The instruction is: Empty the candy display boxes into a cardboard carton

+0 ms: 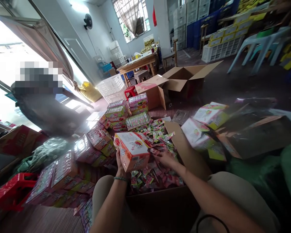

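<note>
A white, orange and red printed carton (pixel 133 149) is tilted above a large open cardboard box between my knees. My left hand (pixel 121 166) is closed around the carton's left and lower side, with a beaded bracelet at the wrist. Close to the carton's right side, my right hand (pixel 167 159) has its fingers bent around small red sachets (pixel 157 149); how many is unclear. Under both hands the big cardboard box (pixel 184 142) is filled with loose small sachets (pixel 157 174), pink, red and green. The inside of the carton faces away from me.
Stacked packed cartons (pixel 102 142) stand left and ahead. White printed cartons (pixel 196 129) lie at right. Farther off are open cardboard boxes (pixel 155 87), a wooden table (pixel 138 64) and a plastic stool (pixel 262 42). Another person (pixel 48 106) bends at left, beyond a red stool (pixel 14 191).
</note>
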`<state>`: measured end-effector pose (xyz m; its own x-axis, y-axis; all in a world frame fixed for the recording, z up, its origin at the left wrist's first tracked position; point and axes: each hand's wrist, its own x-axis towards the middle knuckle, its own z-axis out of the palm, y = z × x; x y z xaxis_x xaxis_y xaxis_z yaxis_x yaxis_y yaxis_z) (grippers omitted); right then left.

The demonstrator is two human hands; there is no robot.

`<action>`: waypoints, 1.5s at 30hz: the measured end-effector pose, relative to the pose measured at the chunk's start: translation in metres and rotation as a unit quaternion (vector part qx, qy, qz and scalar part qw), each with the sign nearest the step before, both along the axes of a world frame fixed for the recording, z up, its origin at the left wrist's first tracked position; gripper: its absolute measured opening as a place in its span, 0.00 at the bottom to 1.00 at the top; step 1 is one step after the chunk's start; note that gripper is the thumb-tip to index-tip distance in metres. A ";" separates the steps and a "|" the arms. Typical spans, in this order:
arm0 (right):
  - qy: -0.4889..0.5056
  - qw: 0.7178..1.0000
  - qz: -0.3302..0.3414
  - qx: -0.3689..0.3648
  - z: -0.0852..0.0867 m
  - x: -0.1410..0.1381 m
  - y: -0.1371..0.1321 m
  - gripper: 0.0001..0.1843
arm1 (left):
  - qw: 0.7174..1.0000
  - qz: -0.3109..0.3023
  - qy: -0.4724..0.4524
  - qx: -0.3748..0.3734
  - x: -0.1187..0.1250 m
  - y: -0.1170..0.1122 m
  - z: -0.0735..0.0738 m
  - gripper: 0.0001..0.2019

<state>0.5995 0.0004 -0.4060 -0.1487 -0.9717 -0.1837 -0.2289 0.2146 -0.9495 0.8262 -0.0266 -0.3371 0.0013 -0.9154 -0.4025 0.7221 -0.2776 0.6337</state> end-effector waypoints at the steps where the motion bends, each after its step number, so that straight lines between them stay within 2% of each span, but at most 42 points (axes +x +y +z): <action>1: 0.025 1.000 -0.002 0.014 0.002 -0.001 0.001 0.20 | 1.000 0.007 -0.003 0.002 -0.003 0.001 0.000 0.31; 5: 0.083 0.995 -0.038 0.038 0.015 -0.006 0.006 0.22 | 0.997 0.050 -0.010 0.052 -0.019 0.004 -0.003 0.32; 7: 0.047 0.999 -0.022 -0.012 0.024 -0.007 0.009 0.24 | 0.994 0.058 -0.008 0.093 -0.030 0.004 -0.003 0.34; 8: 0.016 0.998 0.003 -0.054 0.029 -0.006 0.010 0.30 | 0.993 0.050 -0.006 0.103 -0.036 0.004 -0.001 0.35; 10: -0.032 0.989 0.066 -0.126 0.035 -0.001 0.012 0.50 | 0.996 0.024 -0.004 0.089 -0.049 0.005 0.003 0.35; 12: -0.041 0.984 0.088 -0.147 0.040 0.006 0.013 0.66 | 0.998 0.000 -0.018 0.056 -0.060 0.008 0.010 0.30; 13: -0.041 0.985 0.081 -0.148 0.042 0.009 0.012 0.69 | 0.998 -0.012 -0.031 0.046 -0.064 0.010 0.014 0.27; 15: -0.058 0.984 0.055 -0.157 0.047 0.013 0.010 0.67 | 0.997 -0.033 -0.058 0.040 -0.067 0.015 0.022 0.23; 18: -0.120 0.977 0.037 -0.170 0.060 0.010 0.007 0.56 | 0.994 -0.056 -0.089 0.021 -0.056 0.016 0.032 0.26; 20: -0.209 0.967 0.039 -0.141 0.068 0.003 0.004 0.49 | 0.989 -0.039 -0.133 0.044 -0.038 0.010 0.036 0.30; 23: -0.326 0.939 0.059 -0.093 0.072 -0.007 -0.001 0.43 | 0.967 0.028 -0.227 0.115 -0.008 -0.007 0.037 0.33; 25: -0.353 0.931 0.058 -0.071 0.070 -0.011 -0.005 0.43 | 0.964 0.024 -0.246 0.095 0.007 -0.019 0.036 0.31; 29: -0.369 0.925 0.034 -0.082 0.073 -0.015 -0.009 0.42 | 0.982 -0.051 -0.180 -0.025 0.011 -0.035 0.035 0.26; 34: -0.336 0.930 0.013 -0.147 0.093 -0.021 -0.007 0.43 | 0.984 -0.096 -0.118 -0.094 0.012 -0.042 0.032 0.28; 36: -0.343 0.927 -0.004 -0.151 0.095 -0.019 -0.008 0.42 | 0.984 -0.106 -0.082 -0.119 0.019 -0.044 0.027 0.30; 42: -0.334 0.930 0.009 -0.155 0.071 -0.009 -0.019 0.37 | 0.995 -0.070 0.016 -0.063 0.028 -0.054 0.001 0.36; 45: -0.335 0.929 -0.015 -0.155 0.059 -0.007 -0.024 0.38 | 0.995 -0.076 0.013 -0.069 0.024 -0.062 -0.004 0.34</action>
<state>0.5923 -0.0237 -0.3468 -0.1288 -0.9907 0.0429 0.4373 -0.0956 -0.8942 0.8498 -0.0882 -0.3407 -0.1506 -0.9509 -0.2704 0.6954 -0.2963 0.6547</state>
